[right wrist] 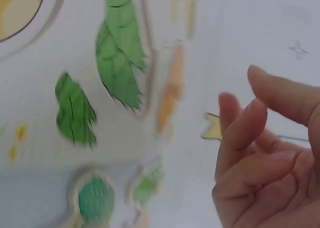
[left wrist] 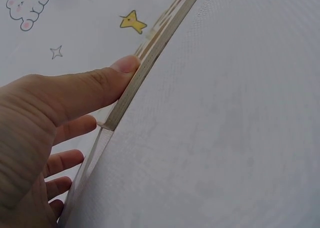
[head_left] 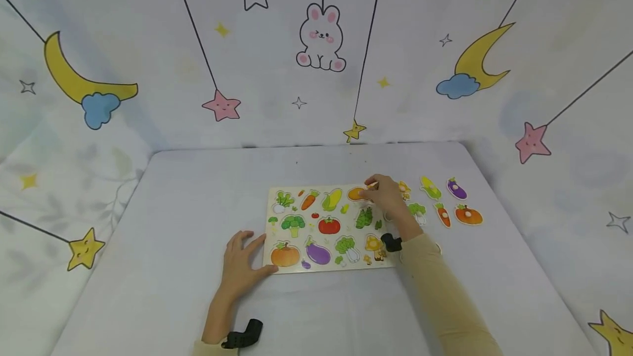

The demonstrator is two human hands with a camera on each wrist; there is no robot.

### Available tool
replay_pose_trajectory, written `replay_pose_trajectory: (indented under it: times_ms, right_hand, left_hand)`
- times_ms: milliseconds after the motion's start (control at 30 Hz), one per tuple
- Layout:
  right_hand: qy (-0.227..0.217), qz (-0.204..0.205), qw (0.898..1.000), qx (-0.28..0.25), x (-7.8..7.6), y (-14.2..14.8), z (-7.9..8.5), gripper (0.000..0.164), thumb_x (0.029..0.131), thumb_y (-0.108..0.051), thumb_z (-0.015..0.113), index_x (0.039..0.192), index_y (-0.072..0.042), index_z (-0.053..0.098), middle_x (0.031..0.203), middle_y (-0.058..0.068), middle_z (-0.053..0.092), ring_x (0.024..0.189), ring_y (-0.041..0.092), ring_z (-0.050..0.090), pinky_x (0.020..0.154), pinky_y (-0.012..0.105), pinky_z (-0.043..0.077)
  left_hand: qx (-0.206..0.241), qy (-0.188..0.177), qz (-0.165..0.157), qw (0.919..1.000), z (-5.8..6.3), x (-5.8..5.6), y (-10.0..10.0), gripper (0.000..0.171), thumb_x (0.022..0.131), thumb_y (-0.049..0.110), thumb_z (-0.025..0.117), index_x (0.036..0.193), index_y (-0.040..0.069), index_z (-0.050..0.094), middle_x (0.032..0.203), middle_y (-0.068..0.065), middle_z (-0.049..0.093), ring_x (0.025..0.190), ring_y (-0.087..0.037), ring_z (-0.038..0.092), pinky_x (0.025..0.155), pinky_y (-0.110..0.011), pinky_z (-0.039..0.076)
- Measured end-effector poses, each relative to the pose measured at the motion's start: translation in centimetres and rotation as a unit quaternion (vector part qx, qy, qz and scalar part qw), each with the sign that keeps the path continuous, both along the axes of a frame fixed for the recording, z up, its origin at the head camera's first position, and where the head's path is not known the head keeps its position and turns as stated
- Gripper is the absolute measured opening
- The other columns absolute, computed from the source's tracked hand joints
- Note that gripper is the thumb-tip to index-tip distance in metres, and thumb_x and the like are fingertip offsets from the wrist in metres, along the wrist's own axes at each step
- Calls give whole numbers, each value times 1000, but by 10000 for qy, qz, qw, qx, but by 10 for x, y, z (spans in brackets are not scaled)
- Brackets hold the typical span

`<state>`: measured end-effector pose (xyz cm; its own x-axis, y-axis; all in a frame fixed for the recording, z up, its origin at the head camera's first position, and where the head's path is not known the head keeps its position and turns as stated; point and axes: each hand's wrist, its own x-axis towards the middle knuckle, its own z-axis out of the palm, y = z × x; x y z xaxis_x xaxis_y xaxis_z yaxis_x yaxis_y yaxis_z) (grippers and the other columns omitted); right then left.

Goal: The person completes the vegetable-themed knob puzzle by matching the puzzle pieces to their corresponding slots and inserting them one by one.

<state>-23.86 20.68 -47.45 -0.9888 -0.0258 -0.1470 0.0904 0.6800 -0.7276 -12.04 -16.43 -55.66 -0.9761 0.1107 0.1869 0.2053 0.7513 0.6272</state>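
Note:
A wooden vegetable puzzle board [head_left: 318,243] lies flat on the white table, printed with a pumpkin, eggplant, tomato, broccoli and other vegetables. At its near left corner my left hand [head_left: 242,265] has its fingers spread, the thumb [left wrist: 125,66] resting on the board's edge. My right hand [head_left: 388,199] hovers over the upper right corner, beside the brown potato picture [head_left: 356,194]. Its fingers [right wrist: 240,133] are loosely bent and apart in the right wrist view, with nothing visible between them. A small tan patch shows by its fingertips in the head view.
Right of the board lie loose pieces: a mushroom [head_left: 404,189], corn [head_left: 430,187], eggplant [head_left: 456,188], leafy green [head_left: 417,212], carrot [head_left: 443,215] and pumpkin [head_left: 468,215]. The right sleeve [head_left: 437,290] partly covers another piece. A cartoon-printed cloth [head_left: 277,70] stands behind the table.

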Motion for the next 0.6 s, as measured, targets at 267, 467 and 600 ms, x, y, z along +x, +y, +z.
replay_pose_trajectory:
  times_ms: [267, 467, 600]
  right_hand:
    - [55, 548, 9977, -401, 62, 79, 12, 42, 91, -20, 69, 128, -4, 58, 89, 14, 65, 78, 34, 60, 67, 34, 53]
    - [-595, 110, 9981, -106, 105, 122, 0, 45, 91, -28, 69, 128, -5, 57, 92, 13, 66, 82, 25, 60, 74, 32, 51]
    - [-942, -6, 9955, -40, 120, 131, -10, 42, 90, -29, 71, 123, -5, 61, 88, 8, 68, 81, 21, 61, 74, 32, 49]
  left_hand:
    - [11, 40, -23, 10000, -1, -1, 2, 78, 66, 41, 86, 131, 5, 61, 138, -21, 43, 132, -41, 31, 109, -63, 24]
    - [3, -38, -15, 10000, 0, 1, 1, 79, 67, 42, 85, 132, 5, 61, 139, -22, 43, 132, -42, 31, 108, -64, 24]
    - [47, -38, -23, 10000, -1, 0, 2, 78, 67, 41, 86, 132, 5, 61, 139, -21, 42, 132, -42, 31, 108, -65, 24]
